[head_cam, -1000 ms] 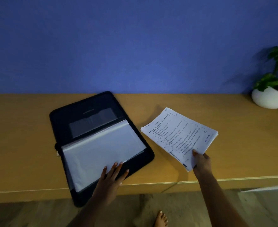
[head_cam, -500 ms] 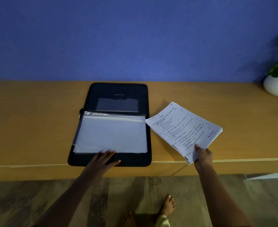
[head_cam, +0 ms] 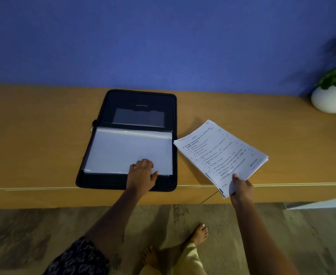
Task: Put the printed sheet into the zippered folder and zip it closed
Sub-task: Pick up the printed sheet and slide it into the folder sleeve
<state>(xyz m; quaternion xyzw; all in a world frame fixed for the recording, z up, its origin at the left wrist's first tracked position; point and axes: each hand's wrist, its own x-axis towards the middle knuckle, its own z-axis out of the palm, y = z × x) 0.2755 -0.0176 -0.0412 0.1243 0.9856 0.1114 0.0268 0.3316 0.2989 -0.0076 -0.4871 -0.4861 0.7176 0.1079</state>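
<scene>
The black zippered folder (head_cam: 141, 102) lies open on the wooden shelf, its lid flat toward the wall. A stack of clear plastic sleeves (head_cam: 123, 151) fills the near half. My left hand (head_cam: 142, 174) rests on the near right corner of the sleeves, fingers curled at their edge; whether it grips them I cannot tell. The printed sheet (head_cam: 220, 155), a thin white sheaf with text and pen marks, hovers just right of the folder. My right hand (head_cam: 240, 188) pinches its near corner.
The wooden shelf (head_cam: 44, 135) runs along a blue wall, its front edge just under the folder. A white pot with a green plant (head_cam: 331, 100) stands at the far right. My bare feet (head_cam: 198, 233) are on the floor below.
The folder has been turned square to the shelf edge. My left hand moved right and onto the sleeves' near right corner. The printed sheet stayed to the right in my right hand.
</scene>
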